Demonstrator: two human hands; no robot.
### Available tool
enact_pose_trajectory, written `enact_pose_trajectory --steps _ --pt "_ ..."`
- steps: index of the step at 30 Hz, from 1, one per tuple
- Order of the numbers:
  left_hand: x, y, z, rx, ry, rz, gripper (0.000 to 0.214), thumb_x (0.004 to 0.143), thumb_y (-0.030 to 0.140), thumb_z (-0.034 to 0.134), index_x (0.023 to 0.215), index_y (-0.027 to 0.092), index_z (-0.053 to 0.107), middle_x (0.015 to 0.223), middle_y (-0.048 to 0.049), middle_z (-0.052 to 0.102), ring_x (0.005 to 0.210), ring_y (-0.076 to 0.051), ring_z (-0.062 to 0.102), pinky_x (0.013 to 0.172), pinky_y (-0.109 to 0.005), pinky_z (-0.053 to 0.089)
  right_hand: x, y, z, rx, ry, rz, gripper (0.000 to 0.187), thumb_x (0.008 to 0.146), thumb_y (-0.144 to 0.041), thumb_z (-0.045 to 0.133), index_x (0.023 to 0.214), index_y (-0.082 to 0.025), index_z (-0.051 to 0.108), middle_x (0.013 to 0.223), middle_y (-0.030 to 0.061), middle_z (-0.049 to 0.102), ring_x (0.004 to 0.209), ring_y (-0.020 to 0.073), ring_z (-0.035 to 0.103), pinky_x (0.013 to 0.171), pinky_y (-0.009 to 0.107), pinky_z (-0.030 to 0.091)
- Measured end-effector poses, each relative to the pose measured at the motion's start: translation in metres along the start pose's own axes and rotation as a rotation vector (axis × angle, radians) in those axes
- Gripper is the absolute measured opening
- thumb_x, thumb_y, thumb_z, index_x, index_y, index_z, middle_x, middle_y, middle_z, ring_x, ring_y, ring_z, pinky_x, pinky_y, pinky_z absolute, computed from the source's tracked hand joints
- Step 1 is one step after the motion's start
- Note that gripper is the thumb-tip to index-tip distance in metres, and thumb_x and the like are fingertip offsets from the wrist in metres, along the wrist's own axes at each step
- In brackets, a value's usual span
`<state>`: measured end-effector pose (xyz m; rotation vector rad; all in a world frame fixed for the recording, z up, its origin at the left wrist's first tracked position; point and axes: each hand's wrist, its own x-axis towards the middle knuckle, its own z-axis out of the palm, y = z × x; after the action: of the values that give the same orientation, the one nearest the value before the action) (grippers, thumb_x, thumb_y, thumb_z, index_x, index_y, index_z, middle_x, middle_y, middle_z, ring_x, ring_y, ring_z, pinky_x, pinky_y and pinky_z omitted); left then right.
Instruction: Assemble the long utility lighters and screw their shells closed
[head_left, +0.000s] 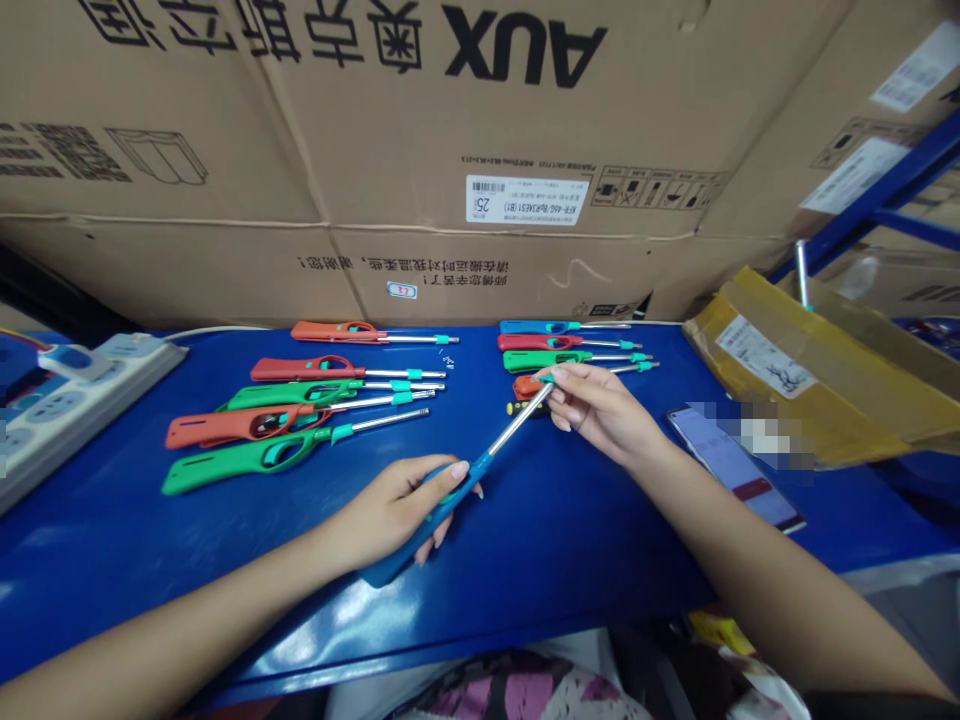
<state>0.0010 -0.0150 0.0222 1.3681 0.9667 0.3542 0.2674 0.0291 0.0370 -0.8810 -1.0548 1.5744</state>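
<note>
My left hand is wrapped around the handle of a blue long-necked gas lighter, tilted up and to the right. At its far end, my right hand pinches a small green plastic piece at the tip of the metal tube. The fingers partly hide that piece. On the left lie several long-necked lighters, among them a green one and a red one. Beyond my right hand is another group, with a blue lighter at the back; an orange one is partly covered by my fingers.
A large cardboard box stands behind the blue table. To the left is a white power strip with a plug in it. On the right, a phone lies beside a taped open carton with a metal tube sticking out.
</note>
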Motion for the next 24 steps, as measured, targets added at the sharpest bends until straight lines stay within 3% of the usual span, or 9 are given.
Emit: enact_pose_trajectory --steps 7,12,16,20,24 --pt "0.000 0.000 0.002 0.009 0.004 0.006 0.056 0.094 0.069 0.045 0.096 0.015 0.060 0.054 0.0045 0.057 0.038 -0.009 0.052 0.043 -0.020 0.041 0.000 -0.001 0.000 -0.010 -0.007 0.012 0.022 0.078 -0.037 0.083 0.077 -0.017 0.075 0.063 -0.0047 0.054 0.045 0.0022 0.037 0.043 0.018 0.040" --pt "0.001 -0.002 0.002 0.004 0.020 0.004 0.055 0.094 0.068 0.046 0.098 0.015 0.062 0.054 0.0044 0.058 0.037 -0.009 0.051 0.042 -0.020 0.041 0.000 0.001 0.000 -0.104 0.034 -0.058 0.022 0.079 -0.037 0.083 0.080 -0.016 0.077 0.063 -0.0038 0.058 0.044 0.0030 0.039 0.042 0.020 0.045" --pt "0.001 -0.003 0.003 -0.003 0.022 0.015 0.053 0.094 0.067 0.047 0.095 0.016 0.061 0.055 0.0046 0.058 0.038 -0.009 0.052 0.043 -0.020 0.041 -0.006 0.014 0.010 -0.245 -0.156 0.072 0.029 0.079 -0.041 0.082 0.088 -0.014 0.078 0.064 -0.0016 0.063 0.042 0.0051 0.047 0.043 0.023 0.051" --pt "0.001 -0.004 0.003 0.008 0.018 0.035 0.052 0.095 0.066 0.047 0.089 0.016 0.058 0.055 0.0041 0.059 0.038 -0.009 0.053 0.043 -0.019 0.041 -0.012 0.028 0.027 -0.220 -0.325 0.160 0.031 0.078 -0.039 0.083 0.096 -0.015 0.078 0.067 -0.0022 0.066 0.050 0.0070 0.057 0.049 0.021 0.054" --pt "0.002 -0.004 0.003 0.009 0.011 0.043 0.051 0.096 0.065 0.046 0.090 0.016 0.058 0.055 0.0041 0.059 0.038 -0.009 0.053 0.042 -0.019 0.042 -0.013 0.031 0.033 -0.192 -0.371 0.190 0.029 0.075 -0.036 0.085 0.094 -0.016 0.077 0.069 -0.0022 0.068 0.054 0.0072 0.060 0.051 0.019 0.054"
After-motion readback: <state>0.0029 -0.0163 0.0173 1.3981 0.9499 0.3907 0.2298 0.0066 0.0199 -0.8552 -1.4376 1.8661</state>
